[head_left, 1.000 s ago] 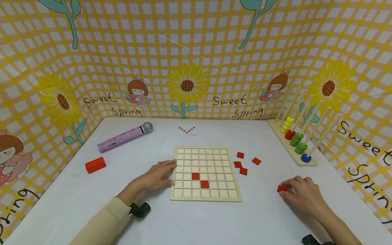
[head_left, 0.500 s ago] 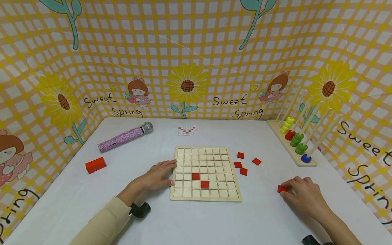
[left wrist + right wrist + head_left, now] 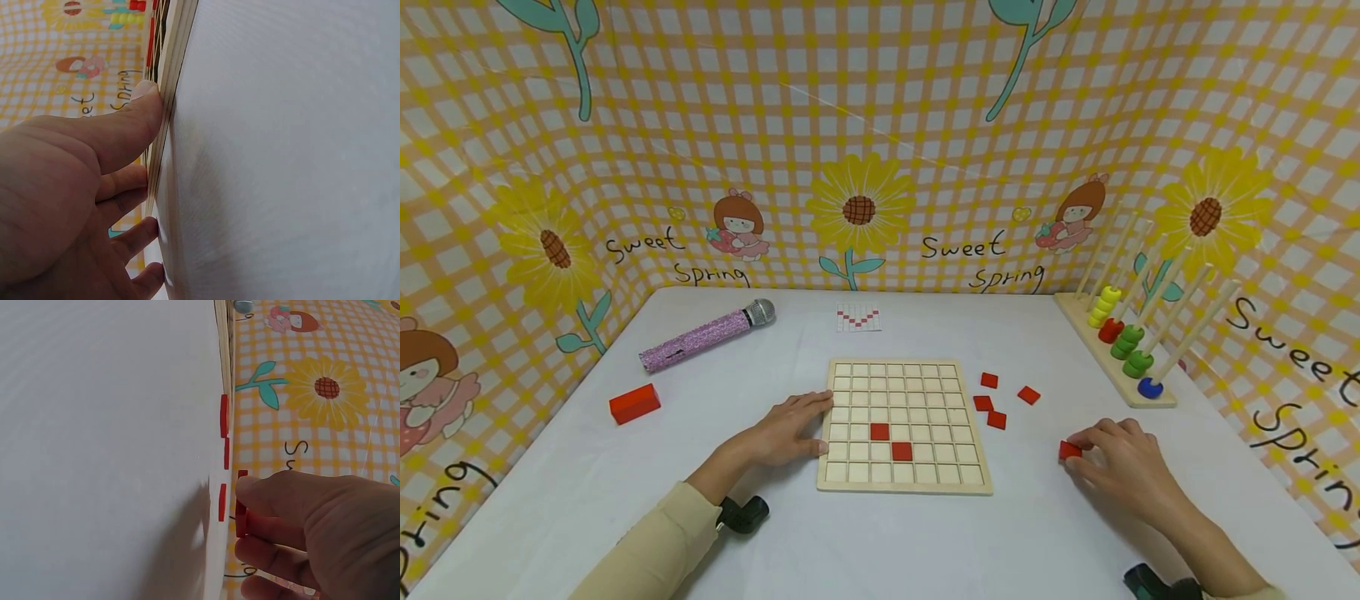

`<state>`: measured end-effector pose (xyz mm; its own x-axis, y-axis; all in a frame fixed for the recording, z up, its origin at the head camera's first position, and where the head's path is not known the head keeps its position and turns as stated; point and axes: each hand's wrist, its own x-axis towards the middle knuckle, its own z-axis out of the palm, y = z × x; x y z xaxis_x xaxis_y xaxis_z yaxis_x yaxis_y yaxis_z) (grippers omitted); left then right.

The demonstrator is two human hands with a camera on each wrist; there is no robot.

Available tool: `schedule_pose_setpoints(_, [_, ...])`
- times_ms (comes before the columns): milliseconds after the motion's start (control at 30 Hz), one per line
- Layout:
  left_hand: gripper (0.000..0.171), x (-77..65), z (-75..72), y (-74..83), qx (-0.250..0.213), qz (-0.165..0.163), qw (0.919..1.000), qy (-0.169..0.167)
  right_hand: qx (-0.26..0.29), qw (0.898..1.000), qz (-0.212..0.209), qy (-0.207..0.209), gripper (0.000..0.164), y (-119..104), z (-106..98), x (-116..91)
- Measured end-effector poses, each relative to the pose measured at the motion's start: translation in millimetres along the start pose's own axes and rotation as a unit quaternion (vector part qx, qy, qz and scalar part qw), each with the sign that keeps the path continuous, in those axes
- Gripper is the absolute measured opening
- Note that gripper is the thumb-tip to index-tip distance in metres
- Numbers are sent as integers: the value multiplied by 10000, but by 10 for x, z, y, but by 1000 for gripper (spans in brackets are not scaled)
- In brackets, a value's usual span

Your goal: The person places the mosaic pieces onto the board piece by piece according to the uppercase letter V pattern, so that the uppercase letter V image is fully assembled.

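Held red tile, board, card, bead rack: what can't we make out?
Held red tile: head view; its right side is covered by the right hand.
Board: left wrist view; its squares can't be read, seen nearly edge-on, with the left hand over part.
Card: head view; grid lines too small to count surely.
Bead rack: left wrist view; cut off by the top edge.

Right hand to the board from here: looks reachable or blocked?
Likely yes: the right hand, pinching a red tile, is right of the board with nothing visible directly between; the four loose tiles lie farther back.
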<state>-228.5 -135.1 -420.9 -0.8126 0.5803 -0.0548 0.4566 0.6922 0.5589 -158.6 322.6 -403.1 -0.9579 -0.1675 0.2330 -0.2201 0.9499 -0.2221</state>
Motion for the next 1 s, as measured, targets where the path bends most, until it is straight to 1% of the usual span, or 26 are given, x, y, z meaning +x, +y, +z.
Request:
schedule_pose_setpoints(167, [69,-1,-4,10,-14,-64,10000,-1,11,9998,-105,159,20,-111,15,73])
schedule_pose_setpoints(333, [69,3,3,0,-11,-22,10000,27,22,9995,-198,250,21,-215,49,142])
schedule_pose_setpoints(600, [69,10,3,6,-25,-44,10000,0,112,9990,-294,307,20,-398,109,238])
schedule_pose_setpoints(833, [68,11,-2,9,-29,-26,10000,-1,151,9982,-519,264,22,-558,156,343])
schedule_pose_setpoints(1000, [69,6,0,5,-43,-44,10000,-17,118,9965,-760,324,23,-685,204,417])
